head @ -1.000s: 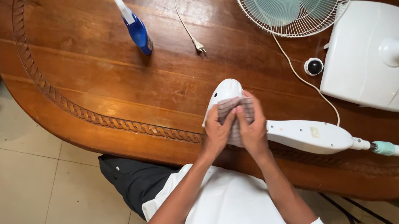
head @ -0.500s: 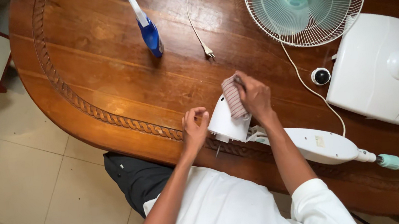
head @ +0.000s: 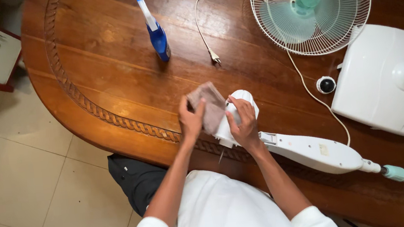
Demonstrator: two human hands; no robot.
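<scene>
Two hands at work: left hand point(head: 192, 120) curled shut, pinching one brownish cloth point(head: 207, 106) against one white motor housing point(head: 238, 120); right hand point(head: 243, 123) half-open, fingers pressed on that housing's far side. Rightward, one white fan pole point(head: 324, 152), end cut off. Beyond the hands, one blue spray bottle point(head: 157, 36), one plug point(head: 214, 56), one fan grille point(head: 311, 10), partly cropped.
</scene>
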